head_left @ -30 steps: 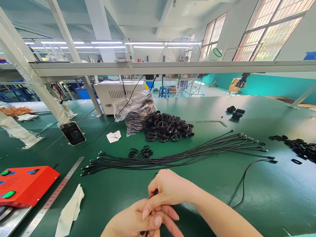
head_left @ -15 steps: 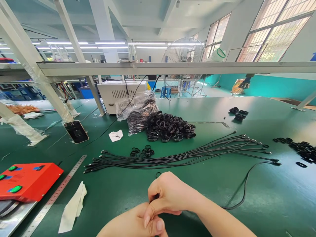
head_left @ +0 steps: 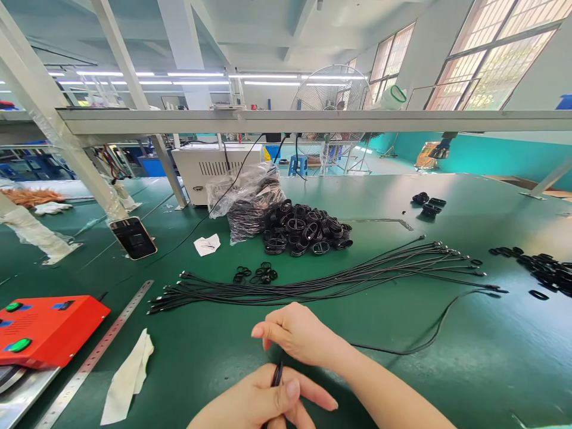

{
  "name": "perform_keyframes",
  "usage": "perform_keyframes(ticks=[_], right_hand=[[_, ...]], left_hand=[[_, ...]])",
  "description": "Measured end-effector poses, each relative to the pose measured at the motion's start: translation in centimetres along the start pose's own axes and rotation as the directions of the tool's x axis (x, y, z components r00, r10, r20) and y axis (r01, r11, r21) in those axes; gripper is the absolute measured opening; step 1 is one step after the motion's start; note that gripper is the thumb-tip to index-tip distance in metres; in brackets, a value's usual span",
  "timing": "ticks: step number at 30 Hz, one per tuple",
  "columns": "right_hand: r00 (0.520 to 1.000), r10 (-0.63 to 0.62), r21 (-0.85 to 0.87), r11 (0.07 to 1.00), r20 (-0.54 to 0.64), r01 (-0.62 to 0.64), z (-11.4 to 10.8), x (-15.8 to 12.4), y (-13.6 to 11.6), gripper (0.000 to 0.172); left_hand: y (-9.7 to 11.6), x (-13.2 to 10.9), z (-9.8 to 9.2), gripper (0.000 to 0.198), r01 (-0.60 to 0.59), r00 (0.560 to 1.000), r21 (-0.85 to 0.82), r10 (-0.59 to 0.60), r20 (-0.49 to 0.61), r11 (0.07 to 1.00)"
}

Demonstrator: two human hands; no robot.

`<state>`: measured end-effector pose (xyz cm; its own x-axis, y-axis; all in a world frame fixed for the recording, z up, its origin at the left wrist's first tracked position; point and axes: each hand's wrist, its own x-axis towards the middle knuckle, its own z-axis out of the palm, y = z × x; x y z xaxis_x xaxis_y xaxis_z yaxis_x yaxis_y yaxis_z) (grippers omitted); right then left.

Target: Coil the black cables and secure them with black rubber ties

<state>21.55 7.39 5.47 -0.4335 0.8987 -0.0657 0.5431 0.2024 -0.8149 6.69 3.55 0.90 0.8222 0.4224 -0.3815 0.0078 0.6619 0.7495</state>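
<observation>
While a red plastic box with green buttons (head_left: 47, 328) was parked far left, a thin black cable (head_left: 277, 375) was pinched in the left hand (head_left: 259, 405), low over the table. Just above, the right hand (head_left: 297, 335) was held loosely curled; whether anything was gripped couldn't be told.

L hand (head_left: 263, 399) pinching, R hand (head_left: 297, 333) loosely curled

Just ahead of the right hand (head_left: 295, 333), a bundle of black cables (head_left: 322, 283) lies across the surface (head_left: 214, 351) and bars the way forward. Left of the left hand (head_left: 263, 402), bare green runs to a white cloth (head_left: 127, 378) and a steel ruler (head_left: 98, 351). To the right, one loose cable (head_left: 415, 350) crosses.
</observation>
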Motion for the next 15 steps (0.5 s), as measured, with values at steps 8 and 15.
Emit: perform_keyframes(ticks=[8,15], right_hand=[[0.985,0.049,-0.411,0.904,-0.167,-0.115,5.0,-4.0,1.6,0.035],[0.999,-0.024,-0.706,0.707,0.03,0.038,6.7,-6.4,4.1,0.018]], left_hand=[[2.5,-2.6,-2.4,0.047,-0.445,0.872,-0.468,0.489,-0.032,0.763],[2.7,-1.1,-2.5,0.05,-0.617,0.782,-0.383,0.59,-0.202,0.687]])
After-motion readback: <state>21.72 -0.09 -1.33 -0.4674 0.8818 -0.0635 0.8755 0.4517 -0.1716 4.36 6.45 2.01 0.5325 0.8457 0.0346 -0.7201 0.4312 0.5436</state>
